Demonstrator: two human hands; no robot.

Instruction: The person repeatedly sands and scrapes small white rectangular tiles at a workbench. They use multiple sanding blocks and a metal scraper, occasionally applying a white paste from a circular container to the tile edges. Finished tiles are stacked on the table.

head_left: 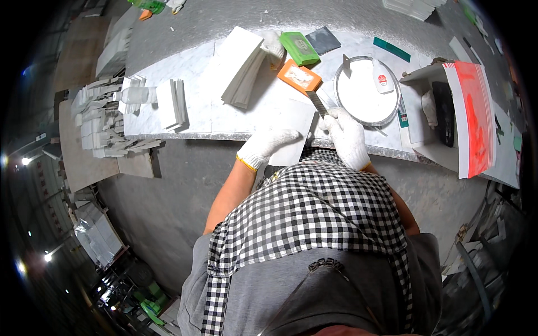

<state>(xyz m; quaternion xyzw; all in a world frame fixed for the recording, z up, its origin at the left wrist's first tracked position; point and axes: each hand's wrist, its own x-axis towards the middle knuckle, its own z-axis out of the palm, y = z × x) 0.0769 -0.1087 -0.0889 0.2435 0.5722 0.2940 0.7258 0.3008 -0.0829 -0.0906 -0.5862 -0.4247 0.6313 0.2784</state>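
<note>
Marble bench (185, 73); right hand's (347, 137) grip hidden.

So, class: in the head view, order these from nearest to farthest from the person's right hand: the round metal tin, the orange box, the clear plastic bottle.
From the right hand:
1. Round metal tin, just beyond, slightly right.
2. Orange box, up and left.
3. Clear plastic bottle, far left.

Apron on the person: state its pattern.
The apron is a black-and-white check, shown best in the head view.
</note>
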